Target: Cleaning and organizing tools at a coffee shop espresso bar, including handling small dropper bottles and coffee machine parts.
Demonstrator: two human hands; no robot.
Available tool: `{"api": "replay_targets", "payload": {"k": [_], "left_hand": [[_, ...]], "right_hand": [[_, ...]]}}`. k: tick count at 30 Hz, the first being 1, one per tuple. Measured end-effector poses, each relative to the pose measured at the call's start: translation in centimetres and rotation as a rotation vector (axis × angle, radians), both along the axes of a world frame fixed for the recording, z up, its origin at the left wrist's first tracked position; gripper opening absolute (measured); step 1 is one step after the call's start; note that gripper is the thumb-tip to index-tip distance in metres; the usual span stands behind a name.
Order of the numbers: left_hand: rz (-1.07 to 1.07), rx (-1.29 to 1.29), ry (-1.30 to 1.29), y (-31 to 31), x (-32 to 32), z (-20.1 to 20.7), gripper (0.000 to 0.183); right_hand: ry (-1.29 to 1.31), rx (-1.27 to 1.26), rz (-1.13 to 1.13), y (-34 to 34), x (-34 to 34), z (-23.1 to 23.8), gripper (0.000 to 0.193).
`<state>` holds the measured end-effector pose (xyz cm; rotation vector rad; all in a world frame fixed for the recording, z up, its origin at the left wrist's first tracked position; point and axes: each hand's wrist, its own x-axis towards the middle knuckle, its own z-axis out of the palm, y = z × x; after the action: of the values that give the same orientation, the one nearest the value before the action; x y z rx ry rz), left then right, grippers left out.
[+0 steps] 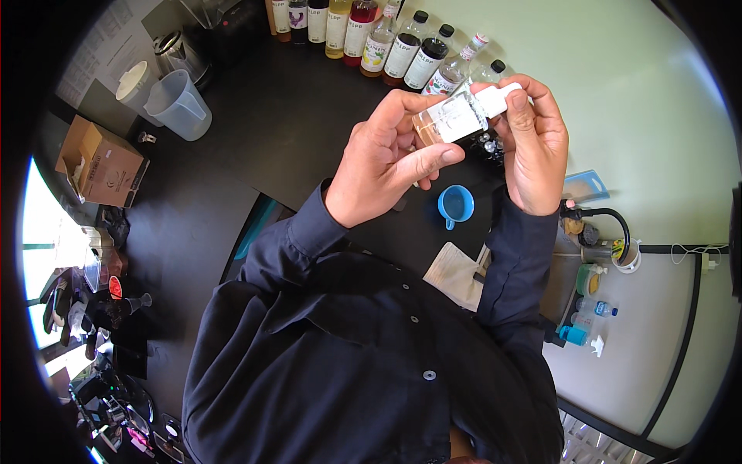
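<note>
While the left hand grasps the base end of one small white-labelled bottle, the right hand grips its white cap by thumb and fingers. Bottle: tilted, between both hands, cap end rightward; blue cup on dark counter, nearer the torso.

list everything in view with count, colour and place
small bottle: 1, clear, white label and cap, upper centre
counter: 1, black, centre and left
cup: 1, blue, on the counter
cloth or paper: 1, cream, by right sleeve
tall bottles: about ten, mixed, row at back
kettle: 1, silver, back left
open jug: 1, translucent, back left
cardboard box: 1, brown, far left
spray bottle: 1, blue, right
clutter: uncountable, mixed, lower left
left hand: 1, dark-sleeved, on small bottle's body
right hand: 1, dark-sleeved, on small bottle's cap
</note>
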<state>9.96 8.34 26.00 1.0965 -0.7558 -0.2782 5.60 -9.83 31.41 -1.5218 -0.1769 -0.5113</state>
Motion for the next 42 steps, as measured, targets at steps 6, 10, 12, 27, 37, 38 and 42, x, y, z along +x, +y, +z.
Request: {"api": "replay_targets", "payload": {"k": [6,10,12,27,37,38,42], "left_hand": [[0.024,-0.053,0.017,-0.2,0.4,-0.4,0.045],[0.009,-0.06,0.051,-0.1,0.6,-0.8,0.044],[0.001,-0.061,0.088,-0.2,0.9,-1.2,0.044],[0.173,0.487,-0.167,-2.1,7.7,-16.6,0.045],[0.039,0.4,-0.024,-2.1,7.7,-18.4,0.043],[-0.008,0.432,0.007,-2.0,7.8,-18.3,0.042],[0.02,0.292,0.081,-2.3,7.4,-18.8,0.043]], "right_hand": [[0.005,-0.002,-0.043,0.4,0.3,0.5,0.024],[0.027,0.045,-0.098,0.7,0.6,0.5,0.024],[0.045,0.042,-0.095,0.1,1.2,-0.7,0.025],[0.3,0.274,-0.27,-4.1,6.0,-20.0,0.023],[0.287,0.337,-0.342,-5.7,5.4,-21.0,0.021],[0.287,0.338,-0.343,-5.8,5.3,-21.2,0.021],[0.295,0.241,-0.371,-5.5,4.8,-22.4,0.02]]}}
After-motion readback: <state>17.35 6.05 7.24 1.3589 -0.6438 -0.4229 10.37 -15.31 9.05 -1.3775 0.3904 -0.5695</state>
